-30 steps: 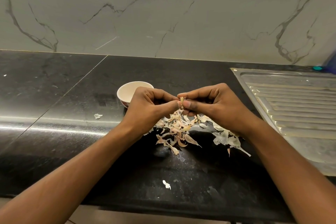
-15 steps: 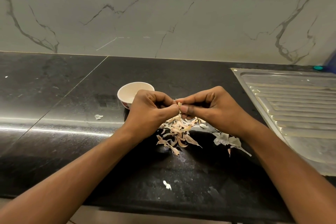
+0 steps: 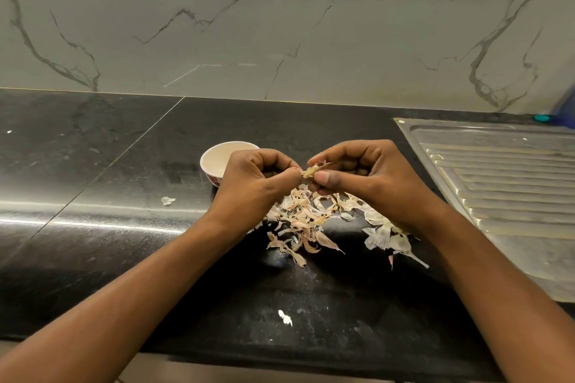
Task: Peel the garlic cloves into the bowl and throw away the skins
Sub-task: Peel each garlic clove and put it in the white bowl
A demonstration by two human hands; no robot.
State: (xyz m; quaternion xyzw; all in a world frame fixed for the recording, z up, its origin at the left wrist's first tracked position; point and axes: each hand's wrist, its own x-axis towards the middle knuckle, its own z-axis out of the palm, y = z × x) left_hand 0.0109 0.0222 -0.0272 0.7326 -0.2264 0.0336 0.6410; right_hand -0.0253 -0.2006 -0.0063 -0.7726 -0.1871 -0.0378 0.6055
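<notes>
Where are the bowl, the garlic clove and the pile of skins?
bowl (image 3: 217, 155): head view, bare inner wall.
garlic clove (image 3: 311, 171): head view, exposed middle.
pile of skins (image 3: 311, 221): head view, heap's centre.

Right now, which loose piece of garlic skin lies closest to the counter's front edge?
The small white scrap lying alone, nearer you than the skin pile and the stray bit near the bowl.

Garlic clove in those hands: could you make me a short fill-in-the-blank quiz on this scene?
The left hand and right hand pinch one garlic clove ____ them.
The white bowl stands just behind the ____ hand.
The loose skins lie on the black countertop, not in the ____.
The steel drainboard lies on the person's ____ side.
Missing words: between, left, bowl, right.
</notes>
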